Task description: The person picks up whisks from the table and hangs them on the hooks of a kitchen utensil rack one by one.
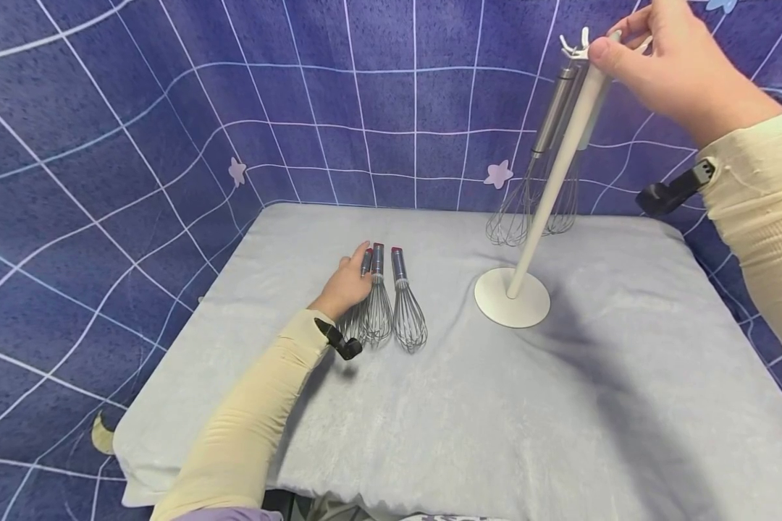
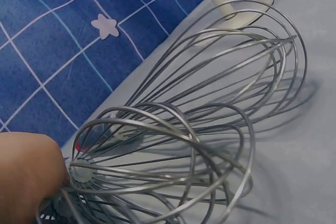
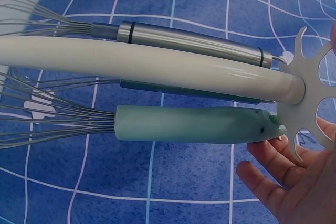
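My right hand (image 1: 678,65) grips the hooked top (image 3: 310,93) of a cream stand, which tilts over its round base (image 1: 528,311). From the hooks hang a steel-handled whisk (image 3: 194,45) and a mint-handled whisk (image 3: 189,124), whose handle end is by my fingertips. A darker handle (image 3: 189,91) shows partly behind the pole. My left hand (image 1: 347,284) holds the leftmost of three whisks lying on the table, its handle (image 1: 366,262) partly hidden by my fingers. Beside it lie a middle whisk (image 1: 378,307) and a right whisk (image 1: 409,318), both with red-tipped handles.
A pale grey cloth covers the table (image 1: 430,434). Behind and to the left hangs a blue curtain (image 1: 378,101) with a white grid and stars. The stand's base is to the right of the lying whisks.
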`<act>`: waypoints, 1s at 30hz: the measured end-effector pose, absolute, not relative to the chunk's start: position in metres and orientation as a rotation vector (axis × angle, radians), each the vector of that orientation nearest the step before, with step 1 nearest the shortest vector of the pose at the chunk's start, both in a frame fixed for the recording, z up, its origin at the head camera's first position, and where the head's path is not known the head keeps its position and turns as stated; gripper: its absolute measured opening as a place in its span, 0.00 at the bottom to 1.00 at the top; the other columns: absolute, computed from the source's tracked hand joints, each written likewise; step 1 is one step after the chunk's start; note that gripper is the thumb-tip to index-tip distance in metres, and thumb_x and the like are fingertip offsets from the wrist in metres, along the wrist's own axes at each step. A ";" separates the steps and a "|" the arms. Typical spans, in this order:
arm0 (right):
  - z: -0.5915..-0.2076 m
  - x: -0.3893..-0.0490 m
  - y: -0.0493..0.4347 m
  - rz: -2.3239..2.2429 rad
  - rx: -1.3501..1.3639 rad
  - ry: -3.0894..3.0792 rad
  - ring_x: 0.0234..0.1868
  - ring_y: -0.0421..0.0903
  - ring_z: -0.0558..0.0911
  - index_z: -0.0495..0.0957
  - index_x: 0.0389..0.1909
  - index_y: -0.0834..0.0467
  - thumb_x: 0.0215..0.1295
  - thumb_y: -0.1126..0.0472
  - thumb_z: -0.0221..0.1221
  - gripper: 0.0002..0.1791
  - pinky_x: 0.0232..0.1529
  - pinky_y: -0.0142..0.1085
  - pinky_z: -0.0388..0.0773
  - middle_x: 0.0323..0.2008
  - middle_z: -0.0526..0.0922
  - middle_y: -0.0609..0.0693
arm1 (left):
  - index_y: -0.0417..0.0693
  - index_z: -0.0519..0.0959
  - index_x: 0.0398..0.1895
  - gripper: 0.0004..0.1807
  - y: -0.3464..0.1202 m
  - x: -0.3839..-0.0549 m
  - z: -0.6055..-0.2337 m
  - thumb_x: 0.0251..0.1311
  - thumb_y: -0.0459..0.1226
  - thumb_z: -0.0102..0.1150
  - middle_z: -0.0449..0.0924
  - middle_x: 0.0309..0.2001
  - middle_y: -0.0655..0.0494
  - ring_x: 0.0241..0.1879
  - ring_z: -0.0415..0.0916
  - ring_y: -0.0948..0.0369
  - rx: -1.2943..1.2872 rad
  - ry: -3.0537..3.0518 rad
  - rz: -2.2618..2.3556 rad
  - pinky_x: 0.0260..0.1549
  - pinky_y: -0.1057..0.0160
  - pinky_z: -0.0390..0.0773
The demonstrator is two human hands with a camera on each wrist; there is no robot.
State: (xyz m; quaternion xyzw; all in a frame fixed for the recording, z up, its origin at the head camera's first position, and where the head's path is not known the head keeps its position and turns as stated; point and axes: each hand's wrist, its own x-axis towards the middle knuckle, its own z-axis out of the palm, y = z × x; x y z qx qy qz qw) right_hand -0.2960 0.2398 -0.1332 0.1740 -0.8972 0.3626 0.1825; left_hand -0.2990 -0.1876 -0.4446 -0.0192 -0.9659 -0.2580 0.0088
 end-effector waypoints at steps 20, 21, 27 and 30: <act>-0.134 -0.295 0.240 1.027 0.501 -2.533 0.43 0.31 0.69 0.57 0.72 0.42 0.72 0.51 0.57 0.31 0.47 0.29 0.62 0.45 0.69 0.31 | 0.48 0.64 0.76 0.33 -0.196 -0.306 -0.457 0.68 0.40 0.54 0.72 0.66 0.38 0.64 0.71 0.44 -0.001 -2.939 -0.998 0.65 0.44 0.69; -0.134 -0.295 0.240 1.030 0.503 -2.534 0.43 0.32 0.69 0.56 0.73 0.42 0.72 0.51 0.57 0.32 0.47 0.29 0.62 0.45 0.69 0.31 | 0.48 0.64 0.76 0.33 -0.196 -0.306 -0.457 0.68 0.40 0.55 0.73 0.65 0.38 0.62 0.72 0.44 0.002 -2.932 -1.016 0.64 0.45 0.70; -0.134 -0.295 0.239 1.042 0.500 -2.524 0.43 0.31 0.69 0.59 0.69 0.41 0.72 0.52 0.57 0.28 0.47 0.28 0.61 0.44 0.69 0.31 | 0.50 0.66 0.75 0.32 -0.198 -0.304 -0.457 0.67 0.40 0.57 0.78 0.48 0.43 0.47 0.74 0.49 0.023 -2.896 -1.085 0.52 0.47 0.75; -0.133 -0.294 0.239 1.054 0.494 -2.521 0.43 0.32 0.69 0.61 0.63 0.40 0.71 0.52 0.57 0.24 0.46 0.29 0.61 0.44 0.70 0.31 | 0.50 0.67 0.74 0.32 -0.199 -0.303 -0.456 0.67 0.39 0.57 0.77 0.46 0.44 0.43 0.73 0.51 0.021 -2.884 -1.119 0.47 0.50 0.75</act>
